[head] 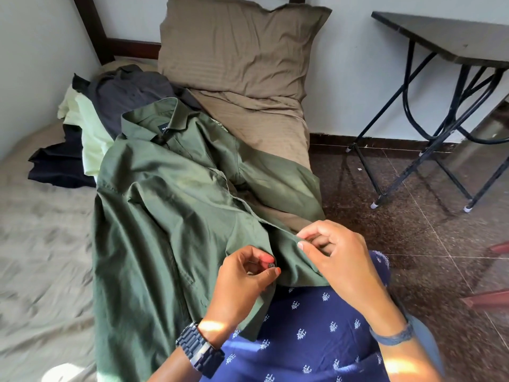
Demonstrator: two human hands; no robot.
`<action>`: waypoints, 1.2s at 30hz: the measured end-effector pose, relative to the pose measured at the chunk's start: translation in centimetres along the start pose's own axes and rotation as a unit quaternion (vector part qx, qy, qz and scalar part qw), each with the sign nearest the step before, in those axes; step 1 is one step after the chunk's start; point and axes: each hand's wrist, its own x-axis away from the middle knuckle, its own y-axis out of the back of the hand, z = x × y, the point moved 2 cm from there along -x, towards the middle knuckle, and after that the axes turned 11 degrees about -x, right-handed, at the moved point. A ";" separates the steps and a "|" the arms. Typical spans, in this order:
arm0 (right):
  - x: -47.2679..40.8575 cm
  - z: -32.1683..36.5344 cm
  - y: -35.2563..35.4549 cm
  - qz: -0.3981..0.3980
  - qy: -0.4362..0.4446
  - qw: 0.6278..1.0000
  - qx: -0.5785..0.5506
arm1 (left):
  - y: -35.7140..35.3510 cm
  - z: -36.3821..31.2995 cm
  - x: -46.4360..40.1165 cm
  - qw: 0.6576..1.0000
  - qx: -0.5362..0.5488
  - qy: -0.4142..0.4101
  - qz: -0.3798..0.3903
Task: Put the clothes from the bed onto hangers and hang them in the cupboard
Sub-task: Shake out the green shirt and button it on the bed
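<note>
Clothes lie on the bed (pixel 41 244), which fills the left half of the frame under a creased beige sheet. Foremost is a green shirt (pixel 165 210), spread collar-up from the centre of the frame down to the lower middle, its front placket running diagonally toward the hands. Left hand (pixel 245 274), lower centre, has thumb and forefinger curled around a small dark button (pixel 271 265) at the shirt's front edge, pinching it. Right hand (pixel 336 255), just to the right, pinches the opposite edge of the shirt front between thumb and forefinger, the other fingers curled behind. The two hands are close together but apart. A dark metal watch (pixel 199 351) sits on the left wrist and a blue band (pixel 391 336) on the right wrist.

Behind the green shirt, in the upper left of the frame, more garments are piled: a dark grey shirt (pixel 124 92) on top, a pale green garment (pixel 88 128) beneath it, and a navy garment (pixel 60 166) at the bottom, all touching one another. A brown pillow (pixel 239 45) leans against the wall at the upper centre. A blue printed garment (pixel 311 334) covers the person's lap at the lower centre. A dark folding bench (pixel 446 37) with black metal legs stands on the speckled floor (pixel 399 244) in the upper right.
</note>
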 end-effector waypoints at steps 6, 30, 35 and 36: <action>1.3 0.6 -1.9 0.031 0.010 0.999 -0.032 | -0.3 -0.3 -0.1 1.000 0.008 -0.009 0.006; 1.4 -0.3 -2.2 0.031 -0.084 0.980 -0.176 | -0.6 -0.9 -0.2 0.991 0.125 0.037 -0.002; 1.1 -0.2 -2.5 0.034 -0.086 0.980 -0.176 | -0.5 -1.0 -0.3 0.994 0.102 0.030 -0.006; 1.0 -0.3 -2.6 0.034 -0.080 0.983 -0.159 | -0.4 -1.1 -0.2 0.994 0.104 0.030 -0.003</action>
